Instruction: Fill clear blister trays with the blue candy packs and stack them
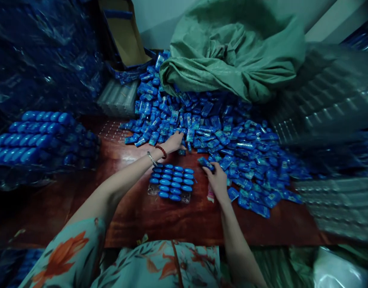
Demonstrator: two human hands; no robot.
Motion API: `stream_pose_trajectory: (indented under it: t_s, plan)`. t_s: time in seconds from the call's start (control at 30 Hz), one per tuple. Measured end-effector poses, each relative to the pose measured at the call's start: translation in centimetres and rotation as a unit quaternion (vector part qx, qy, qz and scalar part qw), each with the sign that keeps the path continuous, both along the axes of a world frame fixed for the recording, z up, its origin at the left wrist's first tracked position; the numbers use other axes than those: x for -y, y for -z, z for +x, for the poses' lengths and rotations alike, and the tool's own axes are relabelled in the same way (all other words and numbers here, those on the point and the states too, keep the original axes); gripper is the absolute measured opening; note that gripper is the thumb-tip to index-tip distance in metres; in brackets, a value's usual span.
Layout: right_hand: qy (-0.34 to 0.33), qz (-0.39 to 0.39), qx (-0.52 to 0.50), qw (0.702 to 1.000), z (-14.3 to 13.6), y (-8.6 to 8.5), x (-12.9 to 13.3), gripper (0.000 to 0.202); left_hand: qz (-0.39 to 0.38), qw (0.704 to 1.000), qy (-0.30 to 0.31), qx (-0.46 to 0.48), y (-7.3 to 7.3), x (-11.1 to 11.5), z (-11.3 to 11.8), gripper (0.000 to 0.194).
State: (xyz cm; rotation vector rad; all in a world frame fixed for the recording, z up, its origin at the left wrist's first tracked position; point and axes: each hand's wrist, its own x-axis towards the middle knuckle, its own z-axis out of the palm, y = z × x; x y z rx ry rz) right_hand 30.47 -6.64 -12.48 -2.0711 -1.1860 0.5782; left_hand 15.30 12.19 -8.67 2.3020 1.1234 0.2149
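Before me on the table, a clear plastic tray (186, 197) bears rows of glossy blue, rounded containers (170, 182). Beyond it, my left hand (174, 142), wearing bracelets, reaches the near edge of a heap of small blue labelled containers (202, 114). Its fingers are bent together at the heap, and what they grip, if anything, is hidden. To the right of the tray, my right hand (217, 179) pinches one small blue labelled container (205, 163) between thumb and fingers, just above the table.
A large green cloth sack (232, 60) lies open behind the heap. Stacked clear trays stand at right (337, 200) and back left (118, 98). Filled blue trays (31, 136) are piled at left. An open cardboard box (124, 38) stands behind. A pink packet (211, 193) lies near my right wrist.
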Motion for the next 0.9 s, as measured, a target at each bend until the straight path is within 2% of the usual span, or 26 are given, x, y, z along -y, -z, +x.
stream_pose_trajectory:
  t_s: [0.07,0.17,0.27,0.33,0.4,0.5,0.6,0.73,0.8,0.9]
  plan:
    - [0.01,0.039,-0.112,0.993,0.8,-0.2,3.0,0.039,-0.012,1.0,0.012,0.014,-0.1,0.4,-2.0,0.041]
    - [-0.001,0.084,-0.174,0.981,0.8,-1.1,7.5,0.039,-0.002,0.997,-0.017,0.075,-1.1,2.6,-7.3,0.029]
    - [-0.046,0.109,-0.157,0.981,-0.9,-1.8,10.7,0.032,0.017,0.953,-0.167,0.252,-2.0,6.9,-14.0,0.029]
    - [-0.097,0.119,-0.102,0.983,-2.4,-1.7,11.4,0.023,0.015,0.917,-0.272,0.291,-2.0,10.4,-18.0,0.034]
    - [-0.14,0.161,-0.03,0.977,-3.7,-1.1,11.1,0.014,0.015,0.891,-0.347,0.292,-1.5,14.1,-20.6,0.037]
    - [-0.21,0.242,0.067,0.945,-4.5,-0.3,9.6,0.017,0.028,0.875,-0.388,0.287,0.2,18.5,-21.3,0.033]
    - [-0.31,0.239,0.138,0.91,-4.0,-0.3,8.2,0.025,0.045,0.889,-0.35,0.293,2.4,20.6,-19.5,0.025]
    - [-0.401,0.189,0.201,0.873,-2.8,-1.5,7.4,0.033,0.101,0.941,-0.204,0.249,4.5,20.2,-17.7,0.016]
    - [-0.428,0.171,0.224,0.858,-2.4,-2.1,7.2,0.036,0.148,0.96,-0.12,0.206,4.7,19.6,-17.6,0.02]
    - [-0.466,0.14,0.25,0.837,-2.4,-2.8,6.7,0.036,0.196,0.971,-0.021,0.135,3.5,18.9,-17.8,0.026]
